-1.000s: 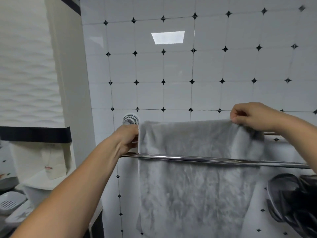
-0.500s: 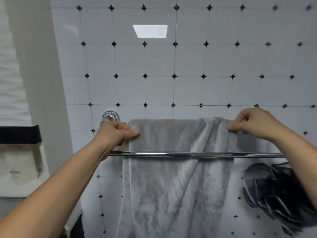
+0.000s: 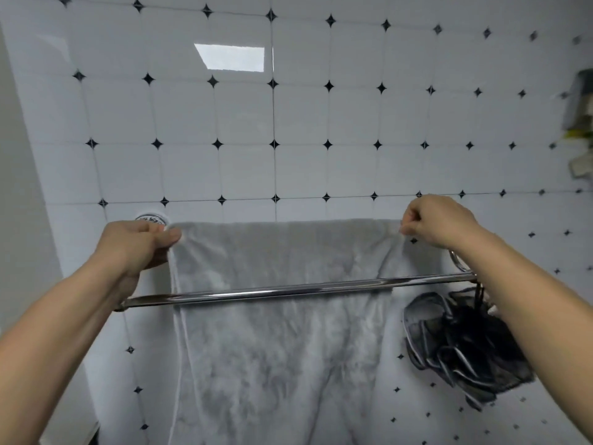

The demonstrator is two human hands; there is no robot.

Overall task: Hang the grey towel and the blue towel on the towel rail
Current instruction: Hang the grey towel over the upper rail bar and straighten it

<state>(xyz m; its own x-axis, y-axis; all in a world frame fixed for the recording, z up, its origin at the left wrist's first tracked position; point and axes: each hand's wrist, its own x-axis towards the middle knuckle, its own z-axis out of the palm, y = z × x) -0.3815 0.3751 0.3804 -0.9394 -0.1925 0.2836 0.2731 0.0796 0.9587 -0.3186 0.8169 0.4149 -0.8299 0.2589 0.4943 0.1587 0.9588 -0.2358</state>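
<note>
The grey towel hangs spread flat over the back bar of the chrome towel rail, behind the front bar. My left hand pinches its top left corner beside the round wall mount. My right hand pinches the top right corner. The towel's top edge runs straight between both hands. No blue towel is in view.
A black mesh bath sponge hangs from the rail's right end, just under my right forearm. White tiles with black diamonds cover the wall. Some blurred items sit at the far right edge.
Both hands moved apart and pulled the towel's top edge wider and flatter along the back bar. The fold at its right side is gone. The view shifted right.
</note>
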